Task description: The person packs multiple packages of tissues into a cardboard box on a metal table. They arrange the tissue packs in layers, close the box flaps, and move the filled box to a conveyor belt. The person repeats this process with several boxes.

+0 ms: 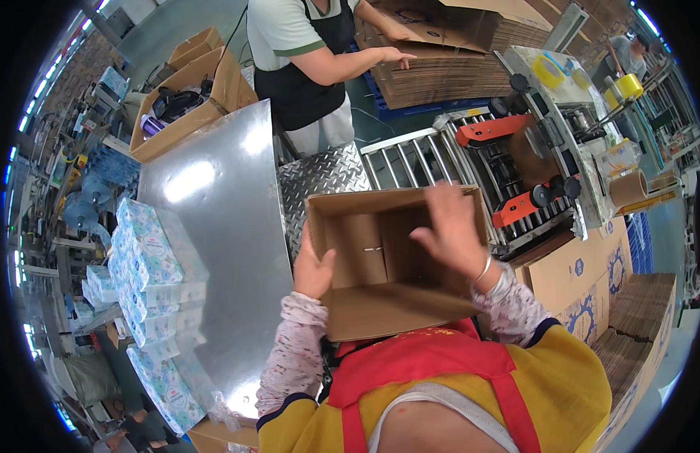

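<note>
An open-topped cardboard box (399,308) stands right in front of me, its inside bare down to the bottom seam. My left hand (312,270) grips its left wall, thumb over the rim and fingers outside. Over the box's far right corner is my right hand (454,232), fingers spread and slightly blurred, holding nothing. Whether its palm touches the rim, I cannot tell. Beneath the box's far left side lies a diamond-plate metal surface (320,174).
Blue-white packs (147,257) are stacked on the steel table (229,219) to my left. A roller conveyor (403,162) leads to a taping machine (542,136) with orange arms. Beyond stands a co-worker (308,64) beside flattened cartons (440,79). More flat cardboard (633,325) leans at right.
</note>
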`<state>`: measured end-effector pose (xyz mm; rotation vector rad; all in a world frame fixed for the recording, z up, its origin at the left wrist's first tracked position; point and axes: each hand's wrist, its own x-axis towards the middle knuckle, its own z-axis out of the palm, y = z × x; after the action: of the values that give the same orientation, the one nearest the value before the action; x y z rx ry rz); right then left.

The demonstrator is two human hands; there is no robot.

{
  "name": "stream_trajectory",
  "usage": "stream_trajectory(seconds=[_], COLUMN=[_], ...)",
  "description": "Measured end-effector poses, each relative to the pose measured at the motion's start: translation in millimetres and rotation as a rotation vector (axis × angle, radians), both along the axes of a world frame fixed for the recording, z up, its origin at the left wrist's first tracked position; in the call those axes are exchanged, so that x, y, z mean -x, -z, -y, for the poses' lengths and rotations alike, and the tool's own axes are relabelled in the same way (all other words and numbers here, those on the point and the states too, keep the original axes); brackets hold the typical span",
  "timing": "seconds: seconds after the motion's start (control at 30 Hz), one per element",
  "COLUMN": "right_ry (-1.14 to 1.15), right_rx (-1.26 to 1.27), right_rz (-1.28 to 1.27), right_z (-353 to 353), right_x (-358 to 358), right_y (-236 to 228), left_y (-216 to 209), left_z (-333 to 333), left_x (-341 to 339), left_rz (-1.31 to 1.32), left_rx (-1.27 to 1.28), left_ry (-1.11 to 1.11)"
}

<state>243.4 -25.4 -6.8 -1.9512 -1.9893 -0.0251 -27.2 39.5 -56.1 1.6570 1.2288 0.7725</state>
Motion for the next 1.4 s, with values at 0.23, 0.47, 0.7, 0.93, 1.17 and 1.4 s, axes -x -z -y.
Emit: stream_trajectory(seconds=[0.23, 0.47, 0.7, 0.93, 1.17, 1.4], right_ry=[0.208, 0.646, 0.104, 0.047, 0.027, -0.648], right_rx=[0.380, 0.586, 0.741, 0.711, 1.332, 1.053], right_rz=[-1.414, 0.142, -0.762, -0.640, 0.429, -0.945], right_z=[-18.4, -35.0, 0.1, -13.9, -77.0, -149.5], right_x=[-170.1, -169.2, -82.3, -49.8, 1.7, 278.8], right_y=[104.6, 219.1, 263.4, 254.3, 124.5, -42.6], left_y=[51.7, 32.7, 31.4, 32.8, 22.1, 11.3], left_z=[-38.1, -45.3, 3.9, 9.1, 19.7, -8.7], left_x=[68.5, 42.9, 80.6, 99.9, 152.0, 497.3], left_rz=[-0.433, -0.489, -0.580, -0.658, -0.109, -0.962], left_rx=[0.032, 0.169, 0.211, 0.218, 0.284, -0.342], left_ry=[0.049, -0.017, -0.115, -0.178, -0.115, -1.123])
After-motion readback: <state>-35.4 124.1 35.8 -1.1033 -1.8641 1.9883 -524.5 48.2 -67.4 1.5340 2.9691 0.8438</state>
